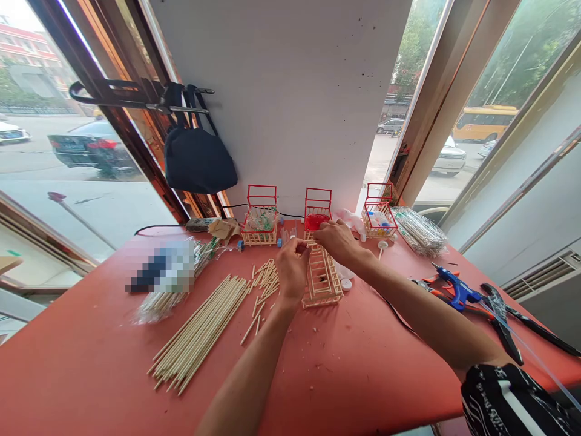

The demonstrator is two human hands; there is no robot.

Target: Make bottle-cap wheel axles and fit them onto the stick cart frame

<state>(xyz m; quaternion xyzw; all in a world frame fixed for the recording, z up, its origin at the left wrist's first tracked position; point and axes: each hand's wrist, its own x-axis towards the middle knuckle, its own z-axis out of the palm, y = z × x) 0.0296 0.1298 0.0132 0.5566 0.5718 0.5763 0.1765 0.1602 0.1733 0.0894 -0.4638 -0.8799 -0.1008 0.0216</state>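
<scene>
A small openwork basket of thin wooden sticks (323,284) sits on the red table in front of me. My left hand (293,269) is closed at its far left corner, with thumb and fingers on the sticks. Over the far end, my right hand (338,242) is bent down with its fingers pinched together; whatever lies between them is hidden. Just beyond is a red-handled stick basket (318,200) with a red item (316,221) in it. Short cut sticks (265,278) lie left of my left hand, beside a bundle of long sticks (200,333).
Two more red-handled baskets (260,227) (380,219) stand at the back. Wrapped stick packs (420,230) lie back right. A blue glue gun (458,289) and pliers (502,324) rest at right. A dark bag (200,157) hangs by the window.
</scene>
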